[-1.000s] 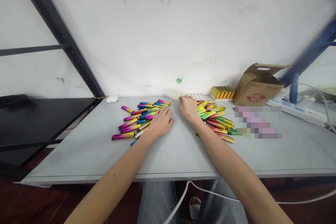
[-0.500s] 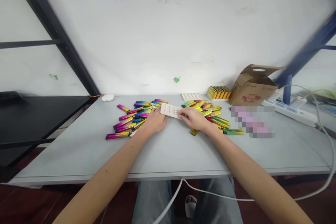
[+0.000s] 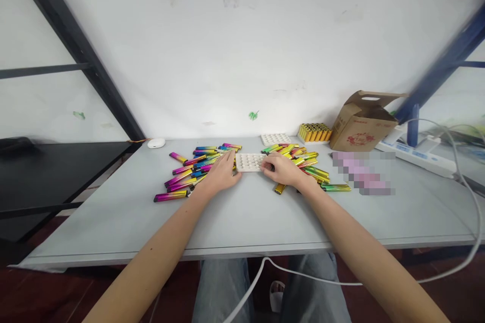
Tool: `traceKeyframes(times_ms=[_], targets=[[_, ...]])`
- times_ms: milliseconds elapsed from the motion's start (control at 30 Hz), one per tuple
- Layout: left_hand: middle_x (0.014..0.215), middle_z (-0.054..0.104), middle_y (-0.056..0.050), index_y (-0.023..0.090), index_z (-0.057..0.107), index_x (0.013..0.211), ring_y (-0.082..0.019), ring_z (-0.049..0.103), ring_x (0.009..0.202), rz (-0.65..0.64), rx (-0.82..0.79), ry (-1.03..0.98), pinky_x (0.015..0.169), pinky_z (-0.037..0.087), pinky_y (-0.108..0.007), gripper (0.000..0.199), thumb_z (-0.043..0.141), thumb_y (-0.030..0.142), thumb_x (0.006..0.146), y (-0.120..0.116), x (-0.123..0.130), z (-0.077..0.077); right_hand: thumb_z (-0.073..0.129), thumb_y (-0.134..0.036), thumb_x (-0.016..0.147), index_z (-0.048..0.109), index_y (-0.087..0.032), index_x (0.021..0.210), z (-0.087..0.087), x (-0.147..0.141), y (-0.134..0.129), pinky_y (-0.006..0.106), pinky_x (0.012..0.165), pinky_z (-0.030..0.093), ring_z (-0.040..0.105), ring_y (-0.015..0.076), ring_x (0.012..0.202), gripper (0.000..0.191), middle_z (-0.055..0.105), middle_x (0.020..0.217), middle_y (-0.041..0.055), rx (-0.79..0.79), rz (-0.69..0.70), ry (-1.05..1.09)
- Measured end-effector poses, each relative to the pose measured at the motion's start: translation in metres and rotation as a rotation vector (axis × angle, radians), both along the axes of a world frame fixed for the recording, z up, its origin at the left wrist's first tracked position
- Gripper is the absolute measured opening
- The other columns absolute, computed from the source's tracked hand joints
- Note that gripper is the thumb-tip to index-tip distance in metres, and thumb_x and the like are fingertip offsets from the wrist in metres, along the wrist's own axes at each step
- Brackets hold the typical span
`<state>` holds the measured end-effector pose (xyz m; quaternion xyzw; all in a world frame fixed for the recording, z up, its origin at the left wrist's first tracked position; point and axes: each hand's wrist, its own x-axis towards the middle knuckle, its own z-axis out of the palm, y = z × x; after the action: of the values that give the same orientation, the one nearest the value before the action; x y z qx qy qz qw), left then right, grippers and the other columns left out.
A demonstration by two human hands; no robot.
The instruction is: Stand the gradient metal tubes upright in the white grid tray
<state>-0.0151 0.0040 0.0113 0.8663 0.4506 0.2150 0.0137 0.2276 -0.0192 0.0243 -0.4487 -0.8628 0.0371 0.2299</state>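
Note:
A white tray with rows of round holes [image 3: 249, 162] lies flat on the grey table between my hands. Along its left edge rests my left hand [image 3: 223, 171], fingers stretched forward and thumb pointing to the tray. My right hand [image 3: 282, 169] has curled fingers closed on the tray's right edge. Left of the tray spreads a pile of shiny purple, blue and yellow lighter-shaped pieces [image 3: 180, 180], partly under my left hand. On the right is a second pile, of yellow, green and red pieces [image 3: 316, 174], partly covered by my right hand.
Against the wall stand another white holed tray [image 3: 275, 139] and a tray packed with upright yellow-orange cylinders [image 3: 315, 132]. An open cardboard box [image 3: 364, 123], a power strip [image 3: 417, 157] and a blurred pink item [image 3: 361, 174] are at right. A white case [image 3: 156, 143] sits back left. A white cable [image 3: 310, 278] hangs in front.
The white tray was tilted and held at an angle; now it has been lowered flat and straightened between the piles. Both hands stayed at its sides.

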Motion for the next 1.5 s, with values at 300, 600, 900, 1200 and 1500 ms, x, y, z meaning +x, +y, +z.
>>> traceKeyframes(times_ms=[300, 600, 900, 1200, 1500], targets=[[0.147, 0.044, -0.018, 0.011, 0.027, 0.148, -0.031, 0.040, 0.137, -0.014, -0.107, 0.117, 0.112, 0.034, -0.045, 0.070, 0.052, 0.027, 0.084, -0.005, -0.004, 0.008, 0.059, -0.015, 0.075, 0.061, -0.018, 0.071, 0.001, 0.001, -0.002, 0.026, 0.068, 0.039, 0.053, 0.0162, 0.071, 0.006, 0.060, 0.067, 0.0008, -0.026, -0.009, -0.018], [0.143, 0.049, -0.014, 0.014, 0.044, 0.137, -0.025, 0.043, 0.134, -0.066, -0.063, 0.121, 0.112, 0.036, -0.042, 0.046, 0.036, 0.018, 0.092, -0.001, -0.005, 0.004, 0.062, -0.022, 0.079, 0.062, -0.018, 0.066, 0.001, -0.003, -0.004, 0.027, 0.067, 0.038, 0.053, 0.0153, 0.065, 0.013, 0.059, 0.062, 0.0000, -0.020, 0.004, -0.015], [0.149, 0.043, -0.012, 0.016, 0.042, 0.141, -0.028, 0.032, 0.142, -0.119, -0.052, 0.108, 0.117, 0.027, -0.046, 0.060, 0.045, 0.054, 0.095, -0.011, 0.001, 0.004, 0.048, -0.030, 0.094, 0.063, -0.016, 0.115, -0.010, 0.003, 0.009, 0.035, 0.099, 0.040, 0.056, 0.0233, 0.109, 0.029, 0.064, 0.113, 0.0103, 0.141, -0.189, 0.035], [0.145, 0.049, -0.010, 0.018, 0.045, 0.137, -0.027, 0.036, 0.140, -0.122, -0.015, 0.165, 0.115, 0.029, -0.049, 0.047, 0.045, 0.042, 0.097, -0.011, 0.003, 0.001, 0.024, -0.044, 0.102, 0.052, -0.020, 0.136, -0.011, -0.002, 0.027, 0.051, 0.111, 0.029, 0.042, 0.0282, 0.135, 0.049, 0.051, 0.145, 0.0086, -0.003, -0.255, -0.271], [0.145, 0.050, -0.011, 0.019, 0.047, 0.136, -0.026, 0.040, 0.138, -0.129, 0.015, 0.168, 0.114, 0.030, -0.048, 0.045, 0.045, 0.042, 0.096, -0.006, 0.000, -0.004, 0.022, -0.036, 0.103, 0.053, -0.024, 0.137, -0.010, 0.010, 0.021, 0.050, 0.109, 0.032, 0.043, 0.0268, 0.136, 0.048, 0.048, 0.148, 0.0070, -0.032, -0.285, -0.265]])
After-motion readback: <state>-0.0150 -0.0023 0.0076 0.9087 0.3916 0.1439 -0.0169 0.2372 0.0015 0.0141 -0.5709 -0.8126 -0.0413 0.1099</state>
